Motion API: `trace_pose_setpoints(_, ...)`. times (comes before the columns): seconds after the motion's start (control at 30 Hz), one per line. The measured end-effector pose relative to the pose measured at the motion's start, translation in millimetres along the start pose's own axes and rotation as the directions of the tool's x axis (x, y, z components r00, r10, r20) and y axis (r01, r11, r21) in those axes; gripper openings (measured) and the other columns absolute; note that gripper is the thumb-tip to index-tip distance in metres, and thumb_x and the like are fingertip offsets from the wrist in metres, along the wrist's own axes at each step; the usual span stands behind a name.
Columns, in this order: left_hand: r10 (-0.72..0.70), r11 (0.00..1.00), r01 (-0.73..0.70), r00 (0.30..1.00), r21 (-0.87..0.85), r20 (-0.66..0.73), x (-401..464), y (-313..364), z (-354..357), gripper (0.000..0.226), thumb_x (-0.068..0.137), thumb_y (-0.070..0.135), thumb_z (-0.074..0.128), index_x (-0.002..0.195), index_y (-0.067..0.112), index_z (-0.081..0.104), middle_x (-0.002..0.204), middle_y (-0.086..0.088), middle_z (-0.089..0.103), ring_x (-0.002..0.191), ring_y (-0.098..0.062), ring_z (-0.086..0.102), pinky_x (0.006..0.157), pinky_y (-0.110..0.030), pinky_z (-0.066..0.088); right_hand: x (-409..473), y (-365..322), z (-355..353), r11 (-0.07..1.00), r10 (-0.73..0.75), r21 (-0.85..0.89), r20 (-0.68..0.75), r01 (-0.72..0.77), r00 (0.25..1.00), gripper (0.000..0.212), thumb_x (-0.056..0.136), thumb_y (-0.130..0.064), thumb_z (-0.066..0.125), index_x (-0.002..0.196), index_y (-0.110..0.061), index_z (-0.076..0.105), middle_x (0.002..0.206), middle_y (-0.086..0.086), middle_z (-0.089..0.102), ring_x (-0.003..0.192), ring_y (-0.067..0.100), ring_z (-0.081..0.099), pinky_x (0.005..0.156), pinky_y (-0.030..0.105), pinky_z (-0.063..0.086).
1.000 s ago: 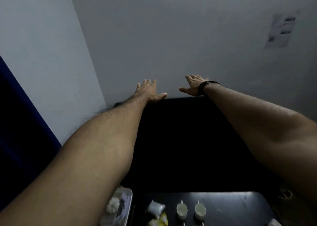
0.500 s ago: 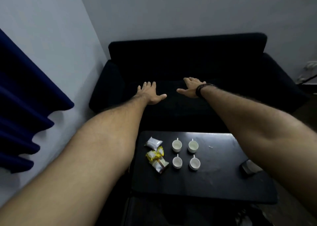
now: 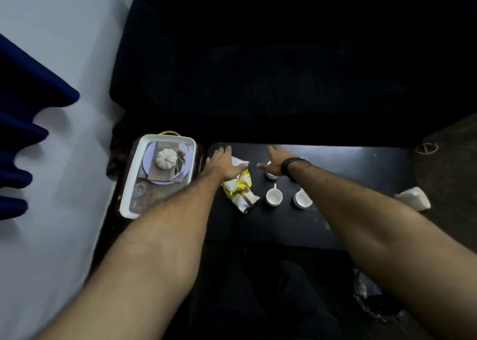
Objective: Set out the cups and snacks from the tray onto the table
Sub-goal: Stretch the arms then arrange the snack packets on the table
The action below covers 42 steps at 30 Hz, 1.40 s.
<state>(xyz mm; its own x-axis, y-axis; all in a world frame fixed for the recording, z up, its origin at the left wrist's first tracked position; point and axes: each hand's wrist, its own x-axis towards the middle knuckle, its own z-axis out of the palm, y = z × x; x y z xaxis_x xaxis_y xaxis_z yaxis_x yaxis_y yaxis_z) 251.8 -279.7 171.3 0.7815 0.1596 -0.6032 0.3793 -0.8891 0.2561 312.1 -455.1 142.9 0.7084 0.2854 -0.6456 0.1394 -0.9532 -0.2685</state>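
Currently I am holding my left hand (image 3: 224,164) and right hand (image 3: 276,160) flat, empty (fingers spread) over the cups (image 3: 274,197), risking toppling one.

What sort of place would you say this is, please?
Probably a small living room or lounge: a dark sofa behind a low black coffee table, and blue curtains along a white wall.
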Motion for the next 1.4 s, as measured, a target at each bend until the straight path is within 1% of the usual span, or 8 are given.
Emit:
trace_pose_setpoints(0.47, -0.030, 0.993, 0.048, 0.987, -0.110, 0.156, 123.4, -93.7, 173.3, 0.086, 0.081, 0.035, 0.073, 0.154, 0.030, 0.028, 0.159, -0.013, 0.022, 0.143, -0.033, 0.033, 0.111, -0.045, 0.038, 103.4, -13.7, 210.2, 0.962, 0.099, 0.232, 0.189, -0.142, 0.977, 0.076, 0.082, -0.045, 0.069, 0.139, -0.008, 0.035, 0.142, 0.017, 0.040, 0.132, 0.037, 0.044, 0.105, 0.046, 0.042)
trace_pose_setpoints(0.7, 0.070, 0.984, -0.087, 0.991, -0.158, -0.110, 151.8, -105.5, 198.3, 0.050, 0.092, 0.024, 0.059, 0.141, 0.023, 0.048, 0.144, -0.007, 0.046, 0.128, -0.030, 0.048, 0.098, -0.046, 0.047, 115.5, -19.0, 242.5, 0.973, 0.176, 0.156, -0.014, -0.172, 0.984, 0.085, 0.078, -0.040, 0.074, 0.144, -0.012, 0.027, 0.134, 0.012, 0.044, 0.126, 0.034, 0.048, 0.096, 0.047, 0.043)
trace_pose_setpoints(0.8, -0.121, 0.943, 0.044, 0.968, -0.329, -0.218, 148.4, -113.7, 192.8, 0.022, 0.098, 0.026, 0.048, 0.116, 0.020, 0.058, 0.116, -0.011, 0.064, 0.107, -0.036, 0.059, 0.085, -0.044, 0.051, 117.0, -13.1, 242.6, 0.920, 0.208, 0.342, -0.007, -0.193, 0.978, 0.073, 0.077, -0.031, 0.071, 0.137, -0.012, 0.034, 0.130, 0.015, 0.050, 0.121, 0.036, 0.053, 0.090, 0.046, 0.047)
trace_pose_setpoints(0.9, -0.394, 0.703, 0.290, 0.919, -0.649, -0.017, 145.8, -128.1, 186.1, 0.027, 0.099, 0.023, 0.049, 0.120, 0.012, 0.061, 0.116, -0.013, 0.066, 0.113, -0.037, 0.059, 0.094, -0.041, 0.050, 116.2, -7.0, 236.6, 0.747, 0.328, 0.603, 0.032, -0.280, 0.944, 0.059, 0.079, -0.022, 0.066, 0.132, -0.016, 0.041, 0.127, 0.012, 0.059, 0.118, 0.033, 0.057, 0.094, 0.039, 0.047)
trace_pose_setpoints(1.0, -0.445, 0.296, 0.454, 0.844, -0.841, 0.299, 140.4, -144.6, 184.8, 0.030, 0.100, 0.015, 0.051, 0.129, 0.011, 0.058, 0.121, -0.008, 0.062, 0.113, -0.029, 0.059, 0.089, -0.044, 0.054, 119.7, -4.8, 232.8, 0.314, 0.370, 0.868, 0.262, -0.385, 0.892, 0.056, 0.085, -0.015, 0.063, 0.137, -0.019, 0.041, 0.125, 0.011, 0.063, 0.103, 0.029, 0.063, 0.085, 0.036, 0.053)
trace_pose_setpoints(1.07, -0.432, 0.244, 0.517, 0.815, -0.820, 0.386, 136.2, -154.9, 192.3, 0.031, 0.099, 0.012, 0.051, 0.130, 0.010, 0.056, 0.125, -0.009, 0.061, 0.112, -0.026, 0.058, 0.088, -0.044, 0.053, 122.2, -4.3, 232.1, 0.064, 0.284, 0.912, 0.372, -0.404, 0.884, 0.053, 0.086, -0.006, 0.058, 0.137, -0.016, 0.043, 0.117, 0.011, 0.064, 0.083, 0.025, 0.064, 0.063, 0.032, 0.054)
trace_pose_setpoints(1.23, -0.593, 0.400, 0.549, 0.766, -0.734, 0.249, 126.5, -161.8, 221.9, 0.009, 0.090, 0.017, 0.060, 0.098, 0.013, 0.059, 0.108, -0.009, 0.060, 0.099, -0.027, 0.056, 0.082, -0.035, 0.049, 126.4, -12.1, 246.0, -0.060, 0.198, 0.914, 0.406, -0.402, 0.892, 0.053, 0.086, 0.006, 0.043, 0.133, -0.017, 0.049, 0.117, 0.011, 0.064, 0.087, 0.023, 0.064, 0.063, 0.034, 0.056)
trace_pose_setpoints(1.4, -0.477, 0.840, 0.284, 0.793, -0.462, -0.380, 114.4, -144.9, 218.9, 0.042, 0.083, 0.030, 0.068, 0.120, 0.014, 0.059, 0.121, -0.011, 0.054, 0.113, -0.029, 0.053, 0.093, -0.041, 0.045, 124.0, -26.0, 256.9, -0.074, 0.330, 0.908, 0.413, -0.413, 0.849, 0.047, 0.084, 0.006, 0.042, 0.124, -0.011, 0.061, 0.111, 0.014, 0.067, 0.089, 0.029, 0.066, 0.064, 0.036, 0.059)
